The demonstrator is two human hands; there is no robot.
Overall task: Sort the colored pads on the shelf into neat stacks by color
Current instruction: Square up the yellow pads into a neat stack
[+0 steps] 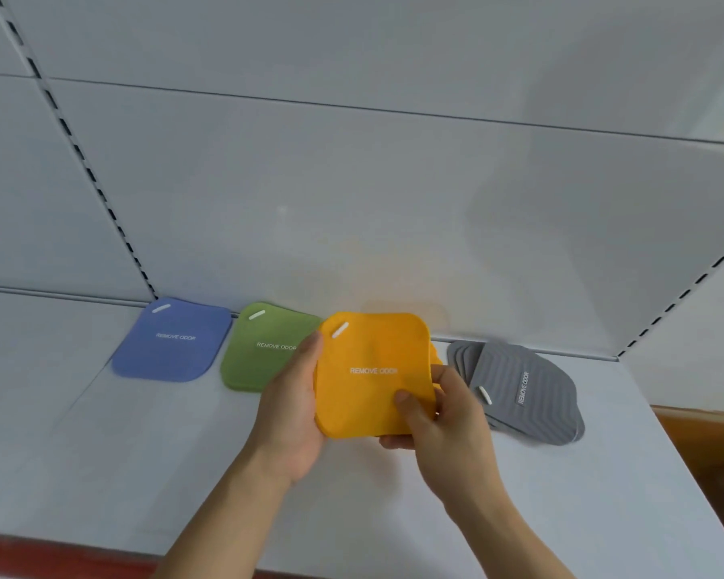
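Several soft, rounded-square yellow pads (373,374) are gripped above the shelf (101,453) by both hands, left (293,411) and right (439,428); lower pads are mostly hidden. Ribbed grey pads (523,390) lie fanned beside.

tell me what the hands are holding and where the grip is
Both hands hold the yellow pads. The left hand cups their left edge; the right hand has its grip on the lower right corner, thumb on top.

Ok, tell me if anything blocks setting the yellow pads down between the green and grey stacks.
Nothing visible does. The yellow pads, held by both hands, hover over bare shelf between the green stack and the fanned grey pads.
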